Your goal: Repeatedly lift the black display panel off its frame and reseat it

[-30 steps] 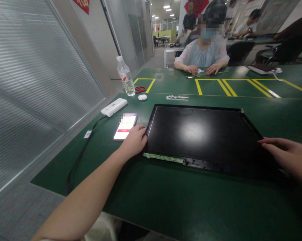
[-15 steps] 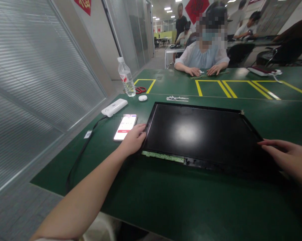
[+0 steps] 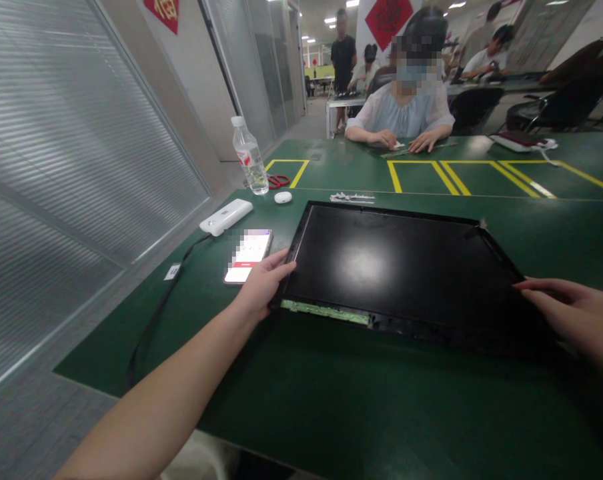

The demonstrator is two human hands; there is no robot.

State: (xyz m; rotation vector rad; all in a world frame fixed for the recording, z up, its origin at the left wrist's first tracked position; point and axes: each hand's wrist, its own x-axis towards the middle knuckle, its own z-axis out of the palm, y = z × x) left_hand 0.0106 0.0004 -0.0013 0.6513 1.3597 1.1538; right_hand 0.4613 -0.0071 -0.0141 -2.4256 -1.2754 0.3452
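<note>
The left hand (image 3: 261,287) had its fingers curled over the near left corner of the big flat black screen panel (image 3: 401,267), which lay in the middle of the dark green table (image 3: 381,413). The right hand (image 3: 576,320) lay at its right edge with fingers straight and close together, likely one hand on each side because it was so wide. The right hand was cut off by the picture's side, so its hold was hard to tell; farther off were a lit white phone (image 3: 248,257) and a clear plastic water bottle (image 3: 248,157)
</note>
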